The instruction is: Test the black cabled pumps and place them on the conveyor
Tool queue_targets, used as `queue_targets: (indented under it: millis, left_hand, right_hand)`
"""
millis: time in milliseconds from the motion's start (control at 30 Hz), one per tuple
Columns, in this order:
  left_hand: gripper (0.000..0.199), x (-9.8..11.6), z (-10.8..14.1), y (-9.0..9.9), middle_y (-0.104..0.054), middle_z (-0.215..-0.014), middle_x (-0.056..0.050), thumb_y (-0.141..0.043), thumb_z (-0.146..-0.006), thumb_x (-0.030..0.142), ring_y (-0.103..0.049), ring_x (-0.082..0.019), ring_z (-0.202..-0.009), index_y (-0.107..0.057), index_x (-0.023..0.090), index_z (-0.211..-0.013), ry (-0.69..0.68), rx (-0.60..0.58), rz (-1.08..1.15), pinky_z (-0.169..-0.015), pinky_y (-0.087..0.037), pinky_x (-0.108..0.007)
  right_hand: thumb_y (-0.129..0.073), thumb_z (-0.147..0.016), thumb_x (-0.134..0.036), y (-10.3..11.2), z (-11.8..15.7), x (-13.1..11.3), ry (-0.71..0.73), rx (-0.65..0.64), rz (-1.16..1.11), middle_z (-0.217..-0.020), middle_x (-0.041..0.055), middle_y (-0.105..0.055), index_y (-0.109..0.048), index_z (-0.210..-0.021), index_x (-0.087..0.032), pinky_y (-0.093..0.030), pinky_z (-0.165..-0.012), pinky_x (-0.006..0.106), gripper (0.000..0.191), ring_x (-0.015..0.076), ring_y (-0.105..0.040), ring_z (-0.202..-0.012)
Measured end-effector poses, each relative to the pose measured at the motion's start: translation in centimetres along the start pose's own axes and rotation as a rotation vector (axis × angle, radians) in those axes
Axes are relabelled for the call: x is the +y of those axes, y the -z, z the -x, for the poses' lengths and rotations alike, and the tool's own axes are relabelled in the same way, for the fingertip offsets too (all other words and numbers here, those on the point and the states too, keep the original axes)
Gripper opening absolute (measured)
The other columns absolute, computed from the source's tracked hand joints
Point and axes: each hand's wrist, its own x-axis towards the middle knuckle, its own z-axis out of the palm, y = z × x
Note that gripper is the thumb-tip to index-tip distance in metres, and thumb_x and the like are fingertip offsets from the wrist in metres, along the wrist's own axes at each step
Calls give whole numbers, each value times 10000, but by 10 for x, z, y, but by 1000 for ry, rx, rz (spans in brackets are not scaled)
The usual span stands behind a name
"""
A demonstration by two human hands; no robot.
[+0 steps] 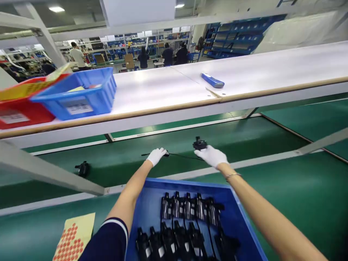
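My right hand (pixel 213 156), in a white glove, grips a small black handheld device (pixel 199 143) with a short stub on top, held over the green conveyor belt (pixel 231 134). To its left, my gloved left hand (pixel 157 156) is closed round a thin black cable (pixel 183 156). A dark piece on this cable shows at the fingertips, and a thin black end sticks out on the left. Below both hands stands a blue bin (pixel 154 184). Inside it, similar black devices (pixel 178 206) with cables lie in two rows.
Another black device (pixel 83 169) lies on the belt at left. A yellow sheet with red round stickers (pixel 74 235) rests at lower left. Above the belt, a white shelf (pixel 152 87) bears a blue tray (pixel 84 94), a red tray (pixel 27 112) and a blue tool (pixel 212 80). Slanted metal struts (pixel 54 174) cross the front.
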Motion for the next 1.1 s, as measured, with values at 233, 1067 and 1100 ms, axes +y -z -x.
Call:
queue_targets:
  millis: [233, 1067, 1100]
  left_hand:
    - [229, -16, 58, -5, -670, -1258, -166, -556, -932, 174, -600, -289, -1234, -731, 154, -1079, 51, 26, -45, -1204, -340, -473]
    - [227, 63, 253, -54, -633, -868, -55, -580, -972, 362, -635, -151, -768, -575, 139, -1016, 633, 110, 1319, -830, -579, -339]
    - [283, 81, 270, -42, -645, -914, -73, -513, -1009, 411, -642, -153, -798, -581, 138, -1040, 602, 104, 1384, -830, -583, -334]
  right_hand:
    - [-631, -998, -548, -118, -99, -39, 0, -257, 134, -1205, 158, -664, -603, -1334, -84, -494, -1024, 444, 573, 248, -656, -1103]
    - [-421, -946, -565, -135, 358, -12, 194, -361, -764, -1305, 165, -682, -593, -1381, -106, -489, -1093, 401, 655, 257, -663, -1213]
    - [-419, -945, -581, -143, 392, -18, 229, -404, -800, -1266, 164, -699, -590, -1393, -97, -508, -1076, 393, 681, 252, -678, -1183]
